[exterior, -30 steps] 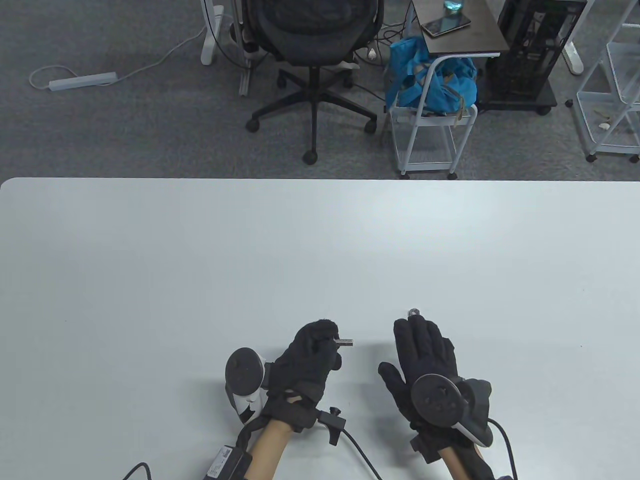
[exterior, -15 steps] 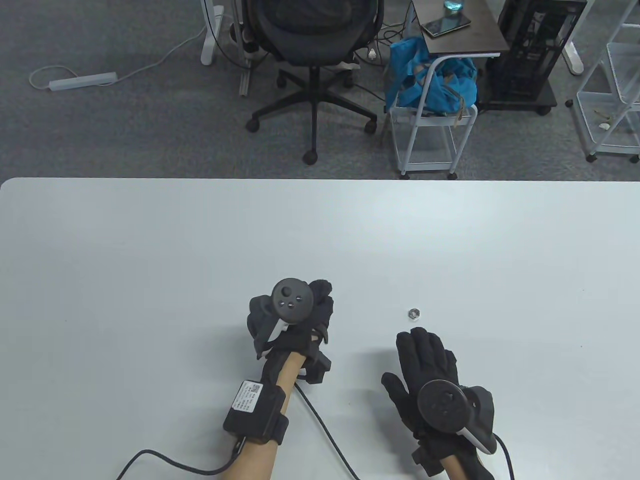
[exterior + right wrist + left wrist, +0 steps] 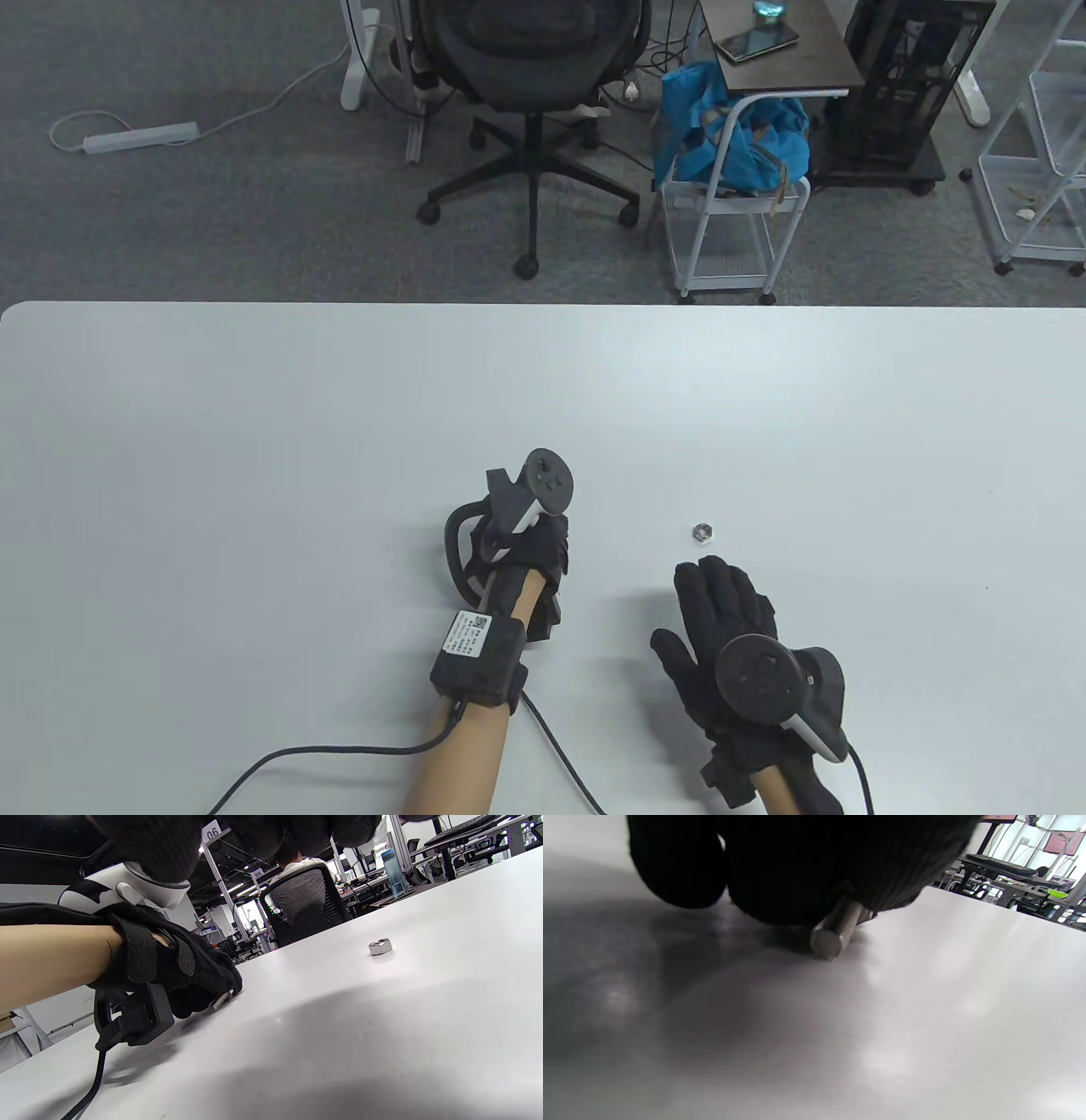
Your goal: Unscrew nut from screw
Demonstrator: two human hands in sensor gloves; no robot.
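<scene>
The left hand (image 3: 530, 552) is reaching forward over the white table (image 3: 254, 424), knuckles turned down, with its tracker (image 3: 543, 486) riding on top and hiding the fingers in the table view. In the left wrist view the gloved fingers (image 3: 797, 866) are curling around the screw (image 3: 835, 931), gripping it, its blunt end touching the tabletop; the rest of the shank is lying buried in the glove and cannot be made out. The right wrist view is showing the same screw (image 3: 219, 1000) poking out under that hand, low against the surface. Further right, the nut (image 3: 702, 532) is lying free on the table, apart from both hands. The right hand (image 3: 721, 611) is resting palm down just short of the nut, fingers extended and loosely spread, holding nothing. Its wrist is running off the bottom edge.
</scene>
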